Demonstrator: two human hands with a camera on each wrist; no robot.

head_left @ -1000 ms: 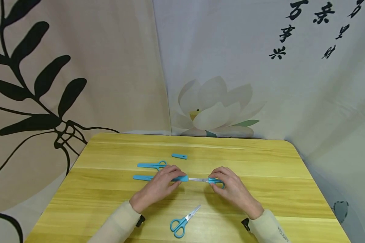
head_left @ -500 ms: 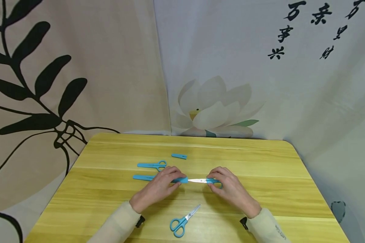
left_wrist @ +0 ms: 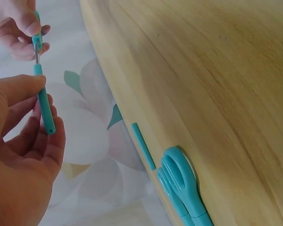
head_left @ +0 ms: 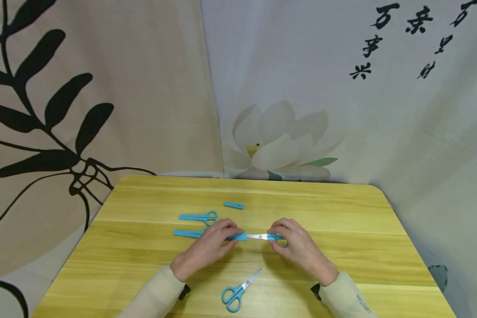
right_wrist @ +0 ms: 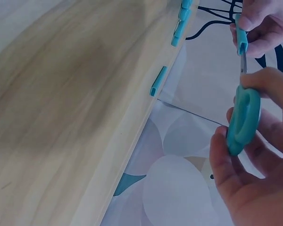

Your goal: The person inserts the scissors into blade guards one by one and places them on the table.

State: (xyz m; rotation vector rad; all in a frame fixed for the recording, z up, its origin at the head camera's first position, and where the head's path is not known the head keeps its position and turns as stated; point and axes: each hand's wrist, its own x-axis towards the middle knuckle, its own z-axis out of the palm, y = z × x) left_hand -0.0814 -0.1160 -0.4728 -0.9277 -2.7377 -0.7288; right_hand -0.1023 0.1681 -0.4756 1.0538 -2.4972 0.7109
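My left hand [head_left: 212, 245] pinches a blue blade cover [left_wrist: 45, 110] between thumb and fingers. Opposite it, my right hand [head_left: 300, 247] grips a pair of scissors [right_wrist: 245, 120] by the blue handles, blades pointing left. The blade tips are inside the cover's mouth, and a short length of bare metal shows between cover and handles. Both are held above the table. Bare scissors [head_left: 235, 295] lie nearer the front, tips to the upper right. Left of my left hand lie two covered scissors, an upper pair [head_left: 194, 217] and a lower pair [head_left: 187, 233] partly hidden by the hand.
A loose blue cover [head_left: 233, 205] lies farther back on the wooden table [head_left: 342, 207]. Behind the table's far edge hangs a printed curtain [head_left: 286, 66] with a lotus, leaves and black characters.
My right hand has moved slightly left with its scissors, and the blades have slid deeper into the cover. Less metal shows now. The left hand has stayed nearly in place.
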